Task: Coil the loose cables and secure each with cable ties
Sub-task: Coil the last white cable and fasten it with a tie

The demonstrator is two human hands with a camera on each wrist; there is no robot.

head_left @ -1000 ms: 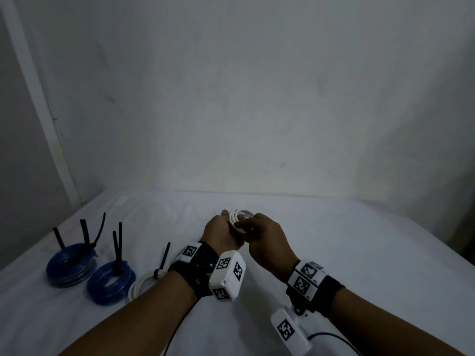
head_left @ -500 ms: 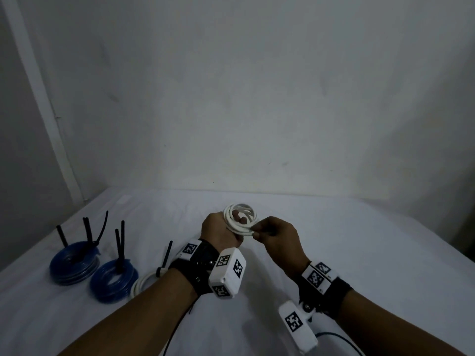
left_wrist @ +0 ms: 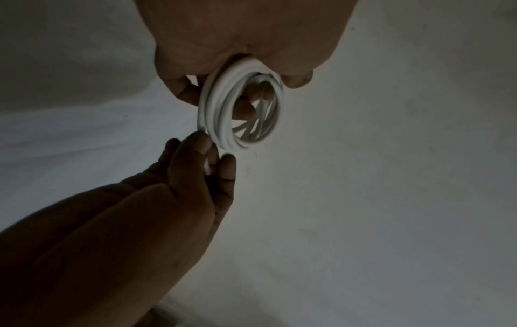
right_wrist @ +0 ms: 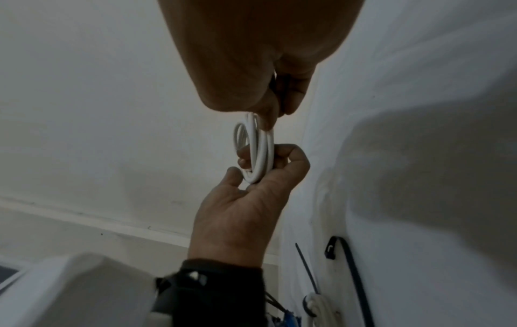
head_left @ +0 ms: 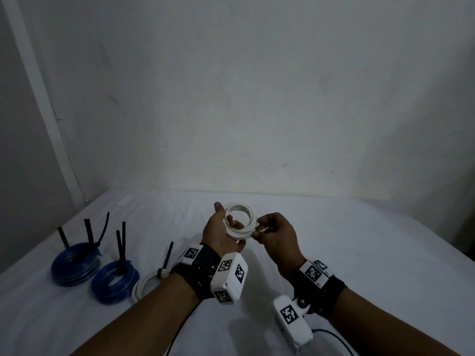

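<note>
A small white cable coil is held above the white-covered table. My left hand holds it with fingers curled through the ring and the thumb raised behind it. The left wrist view shows the coil hanging from those fingers. My right hand pinches the cable's white end at the coil's right rim between thumb and fingertips. In the right wrist view the coil stands edge-on in my left palm. A loose black cable tie lies on the table.
At the left of the table lie two blue coils and a white coil, each bound with upright black ties. A bare wall rises behind the table. A thin black wire trails below my right wrist.
Both hands have risen a little and drawn apart. The coil, mostly covered a second ago, now faces the head camera, and my left thumb has lifted off it.
</note>
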